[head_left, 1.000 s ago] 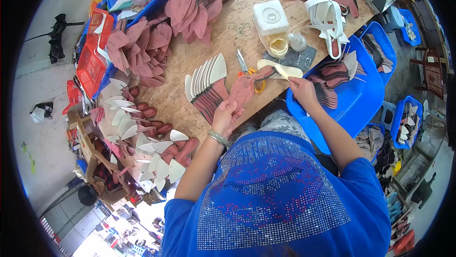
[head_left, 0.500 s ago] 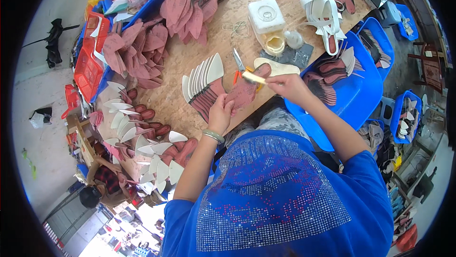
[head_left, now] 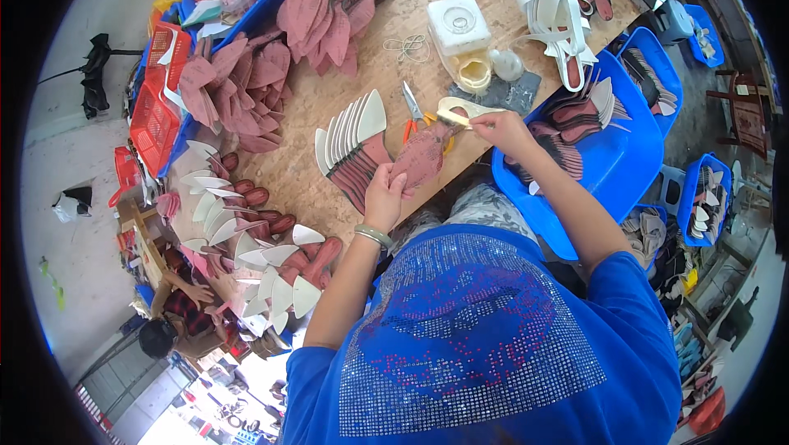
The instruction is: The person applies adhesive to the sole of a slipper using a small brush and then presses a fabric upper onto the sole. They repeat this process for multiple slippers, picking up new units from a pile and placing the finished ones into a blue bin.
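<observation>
From my remote view I log: left hand [head_left: 386,194] pinches the near end of a reddish sole piece [head_left: 419,159] above the table's [head_left: 289,164] near edge; right hand [head_left: 500,131] grips a pale tool [head_left: 457,117] at its far end. Scissors [head_left: 412,101] lie just beyond.

Scissors [head_left: 413,106] on a wooden table [head_left: 374,75]

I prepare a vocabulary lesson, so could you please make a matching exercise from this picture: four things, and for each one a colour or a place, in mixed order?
Things
1. Sole-shaped piece
2. Pale-handled tool
3. Scissors
4. Large tub

Colours or places
A. Blue
B. In the right hand
C. Orange-handled
D. In the left hand

Right pairs: 1-D, 2-B, 3-C, 4-A
</observation>
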Available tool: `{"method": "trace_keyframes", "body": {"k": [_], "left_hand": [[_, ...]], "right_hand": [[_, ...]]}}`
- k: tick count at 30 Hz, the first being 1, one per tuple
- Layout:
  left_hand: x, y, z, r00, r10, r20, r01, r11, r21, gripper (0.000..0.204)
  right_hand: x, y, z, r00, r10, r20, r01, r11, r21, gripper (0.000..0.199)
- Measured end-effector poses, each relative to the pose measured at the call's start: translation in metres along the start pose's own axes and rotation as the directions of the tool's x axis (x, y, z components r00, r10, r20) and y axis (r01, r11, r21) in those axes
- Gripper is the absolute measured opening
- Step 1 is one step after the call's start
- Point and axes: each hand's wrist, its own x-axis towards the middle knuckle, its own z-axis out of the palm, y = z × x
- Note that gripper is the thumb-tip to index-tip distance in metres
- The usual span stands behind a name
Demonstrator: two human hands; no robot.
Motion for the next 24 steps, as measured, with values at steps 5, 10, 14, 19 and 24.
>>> {"method": "trace_keyframes", "body": {"k": [5,10,14,19,24], "left_hand": [[0.001,0.001,0.002,0.991,-0.133,0.006,0.132,0.976,-0.172,0.018],[-0.003,0.008,0.012,0.978,-0.201,-0.049,0.179,0.941,-0.287,0.022],[-0.007,0.014,0.014,0.978,-0.196,-0.076,0.178,0.965,-0.191,0.029],[-0.002,-0.004,0.018,0.973,0.164,-0.160,-0.148,0.984,0.102,0.044],[-0.017,0.030,0.019,0.946,0.316,-0.067,-0.224,0.790,0.571,0.045]], "right_hand": [[-0.001,0.061,0.011,0.989,0.027,-0.146,-0.032,0.999,-0.034,0.022],[-0.042,0.046,0.010,0.966,0.255,-0.054,-0.250,0.965,0.077,0.022],[-0.064,0.010,0.008,0.964,0.251,0.089,-0.266,0.900,0.346,0.022],[-0.038,0.006,-0.017,0.966,0.244,-0.089,-0.188,0.894,0.408,0.021],[0.018,0.017,-0.032,0.917,-0.189,-0.351,0.082,0.951,-0.299,0.018]]}}
